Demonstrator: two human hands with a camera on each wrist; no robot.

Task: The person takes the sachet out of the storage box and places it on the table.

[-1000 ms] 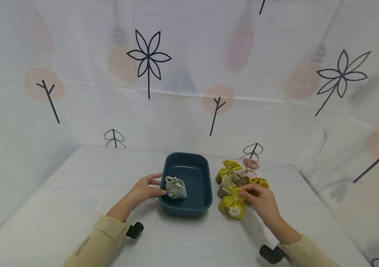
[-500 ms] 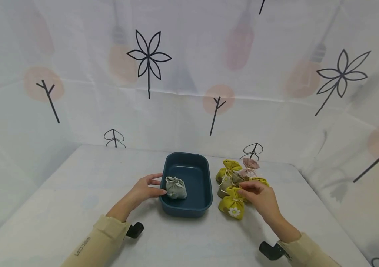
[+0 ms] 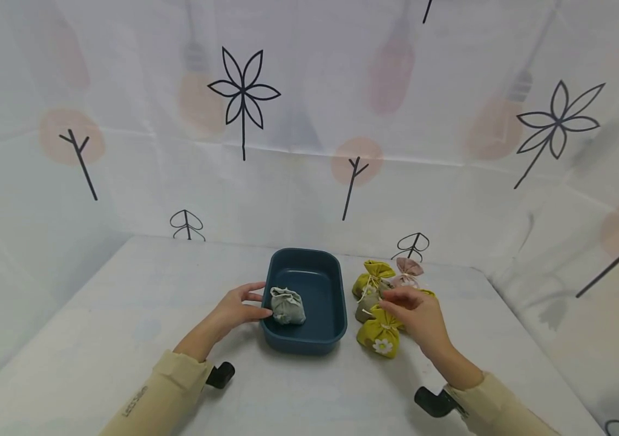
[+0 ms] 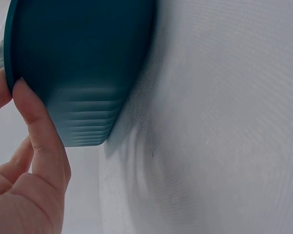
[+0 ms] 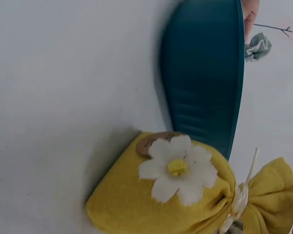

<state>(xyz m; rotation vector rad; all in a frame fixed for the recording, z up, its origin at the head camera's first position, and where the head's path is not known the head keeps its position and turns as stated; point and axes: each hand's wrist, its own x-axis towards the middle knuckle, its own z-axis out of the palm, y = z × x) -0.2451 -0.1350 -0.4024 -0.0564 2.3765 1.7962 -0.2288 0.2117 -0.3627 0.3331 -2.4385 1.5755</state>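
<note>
My left hand (image 3: 240, 307) pinches the left rim of a dark blue plastic box (image 3: 317, 348). In the left wrist view the fingertips (image 4: 27, 97) lie on both sides of that rim. A grey-green cloth sachet (image 3: 288, 307) sits inside the box, at its left. My right hand (image 3: 415, 315) is over the pile of drawstring sachets, fingertips right at the top of a grey-brown sachet (image 3: 366, 307); I cannot tell whether they grip it. Just in front stands a yellow sachet (image 3: 382, 339) with a white flower, large in the right wrist view.
Behind the grey-brown sachet are another yellow sachet (image 3: 365, 284) and a pink sachet (image 3: 409, 267). One more yellow sachet is mostly hidden behind my right hand. All stand on a white cloth-covered table (image 3: 178, 272), with a patterned white curtain (image 3: 298, 200) behind.
My right hand has left the front yellow sachet's top and moved left and slightly away, to the grey-brown one. The yellow sachet's top has settled a little. My left hand stays at the box.
</note>
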